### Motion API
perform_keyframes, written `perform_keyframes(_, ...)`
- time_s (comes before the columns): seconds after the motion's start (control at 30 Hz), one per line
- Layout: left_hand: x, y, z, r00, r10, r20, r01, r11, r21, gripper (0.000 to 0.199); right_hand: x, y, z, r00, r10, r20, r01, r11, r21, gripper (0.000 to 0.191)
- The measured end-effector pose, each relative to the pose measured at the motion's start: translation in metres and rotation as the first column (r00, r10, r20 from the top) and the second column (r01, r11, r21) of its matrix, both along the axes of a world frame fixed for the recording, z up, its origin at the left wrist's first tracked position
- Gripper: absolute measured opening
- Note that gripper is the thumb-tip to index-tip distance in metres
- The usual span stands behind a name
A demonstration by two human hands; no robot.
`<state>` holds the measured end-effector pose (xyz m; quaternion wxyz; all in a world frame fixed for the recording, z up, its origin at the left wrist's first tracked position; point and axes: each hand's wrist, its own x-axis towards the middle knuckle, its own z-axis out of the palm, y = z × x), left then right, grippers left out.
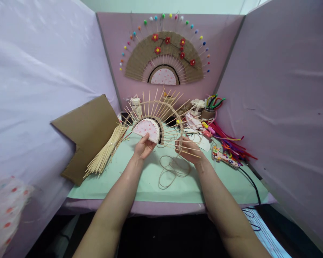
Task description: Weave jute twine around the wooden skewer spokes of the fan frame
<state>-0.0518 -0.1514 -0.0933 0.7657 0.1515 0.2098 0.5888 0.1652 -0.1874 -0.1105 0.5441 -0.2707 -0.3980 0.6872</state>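
A half-round fan frame (146, 129) of thin wooden sticks is held up above the table, with a pink spotted centre edged in white and black. My left hand (145, 147) pinches the lower edge of that centre, thumb on the front. Around the outer sticks at the right end my right hand (188, 150) is closed; its fingers are partly hidden behind them. Twine (153, 103) runs in an arc across the sticks. Loose twine (174, 172) lies in loops on the table below the hands.
A bundle of sticks (106, 150) lies beside a cardboard sheet (88, 132) on the left. To the right are a patterned glue gun (226, 157) with a black cord and pipe cleaners (231, 141). A decorated fan (164, 50) hangs on the back panel.
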Motion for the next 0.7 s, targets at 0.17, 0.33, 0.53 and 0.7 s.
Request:
perform_keyframes(0.17,-0.003,0.003,0.001,0.998,0.052,0.038,-0.053,0.998,0.020,0.033,-0.001,-0.008,0.002,0.997,0.080,-0.023,-0.079,0.997,0.024,0.024)
perform_keyframes(0.33,-0.004,0.004,0.000,0.996,0.077,0.043,-0.079,0.995,0.055,0.032,-0.005,-0.026,0.002,0.994,0.109,0.027,-0.111,0.991,0.072,0.038)
perform_keyframes(0.53,-0.005,0.005,-0.001,0.992,0.117,0.051,-0.121,0.990,0.067,0.027,-0.012,-0.029,0.001,0.997,0.043,-0.058,-0.043,0.999,0.012,0.038)
perform_keyframes(0.7,-0.004,0.006,-0.005,0.993,0.106,0.048,-0.109,0.991,0.080,0.022,-0.021,-0.025,-0.001,0.983,-0.174,-0.062,0.168,0.981,-0.091,0.039)
